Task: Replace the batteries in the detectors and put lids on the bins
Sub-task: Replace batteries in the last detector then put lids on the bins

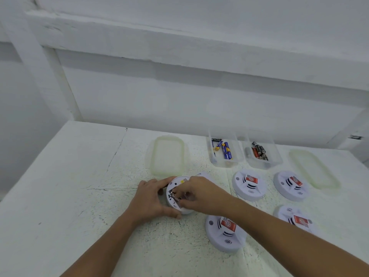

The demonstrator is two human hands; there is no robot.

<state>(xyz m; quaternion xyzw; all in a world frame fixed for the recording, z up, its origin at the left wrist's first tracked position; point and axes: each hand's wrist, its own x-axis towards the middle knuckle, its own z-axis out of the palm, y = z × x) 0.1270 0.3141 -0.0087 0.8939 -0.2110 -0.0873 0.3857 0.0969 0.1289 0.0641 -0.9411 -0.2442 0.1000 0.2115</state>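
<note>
A white round detector [178,182] lies on its face at the table's middle, its battery bay open. My left hand [152,198] grips its left rim. My right hand [199,193] reaches into the bay, fingertips pinched on a battery [175,196] there. Several other detectors with red labels lie to the right: one [248,184], one [289,185], one [225,231] and one [295,218]. Two clear bins stand behind: the left bin [225,150] holds blue batteries, the right bin [261,153] black and red ones. Two translucent lids lie flat, one [169,154] left of the bins, the other [313,168] right.
The white table [69,186] has a cracked, speckled top and meets a white wall at the back. A small white piece [205,174], partly hidden behind my right hand, lies just beyond the open detector.
</note>
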